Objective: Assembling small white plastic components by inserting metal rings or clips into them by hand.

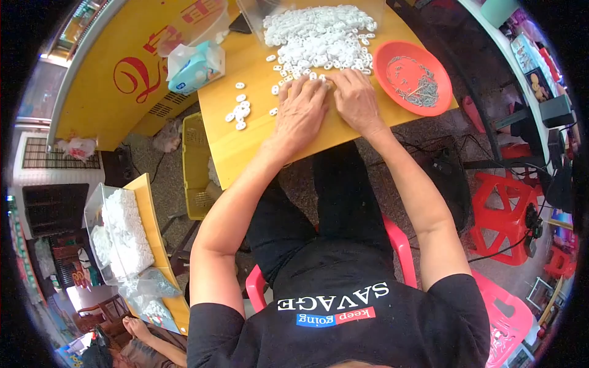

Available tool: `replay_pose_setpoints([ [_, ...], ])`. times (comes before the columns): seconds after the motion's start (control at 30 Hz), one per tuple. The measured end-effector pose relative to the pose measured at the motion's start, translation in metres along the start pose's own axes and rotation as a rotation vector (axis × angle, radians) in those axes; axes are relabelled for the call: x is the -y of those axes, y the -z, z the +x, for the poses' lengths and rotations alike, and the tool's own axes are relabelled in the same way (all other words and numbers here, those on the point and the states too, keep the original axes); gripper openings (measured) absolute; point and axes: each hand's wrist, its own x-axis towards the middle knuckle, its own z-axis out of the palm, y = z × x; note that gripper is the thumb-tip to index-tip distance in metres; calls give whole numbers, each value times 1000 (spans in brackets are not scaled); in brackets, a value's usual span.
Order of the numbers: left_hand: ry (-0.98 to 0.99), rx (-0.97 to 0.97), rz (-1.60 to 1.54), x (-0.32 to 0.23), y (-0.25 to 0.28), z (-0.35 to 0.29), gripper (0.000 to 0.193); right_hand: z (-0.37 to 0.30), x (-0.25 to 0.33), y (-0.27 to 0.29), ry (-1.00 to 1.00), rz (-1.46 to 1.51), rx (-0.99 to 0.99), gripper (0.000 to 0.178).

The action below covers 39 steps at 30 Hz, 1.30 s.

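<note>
"Where are the hands?"

"Over the table [251, 144]. The left hand [300, 111] and right hand [356, 101] nearly meet at the fingertips, by the near side of the white two-holed pieces [319, 37] heaped toward the far edge."

"Clamped on one?"

"I can't tell; each hand's fingers sit close together, curled down."

"Around them?"

"An orange-red bowl [417, 50] of metal bits [424, 92] by the right edge; a small cluster [240, 112] of pieces and a blue tissue pack [195, 70] along the left."

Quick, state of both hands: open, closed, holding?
Left hand: at the near edge of the white pieces; grip cannot be told.
Right hand: close beside it; grip cannot be told.
</note>
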Motion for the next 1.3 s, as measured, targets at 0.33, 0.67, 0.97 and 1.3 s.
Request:
replay_pose_setpoints([
  [0.33,52,2,-61,1,-5,6,40,0,1,1,5,-15,-8,24],
  [0.67,-14,48,-320,-16,-1,-23,31,1,0,0,13,-19,8,24],
  [0.97,-52,61,-397,-4,36,-67,30,0,-1,-2,50,-38,16,25],
  [1.3,22,38,-254,37,75,-101,19,1,1,2,48,-35,33,22],
])
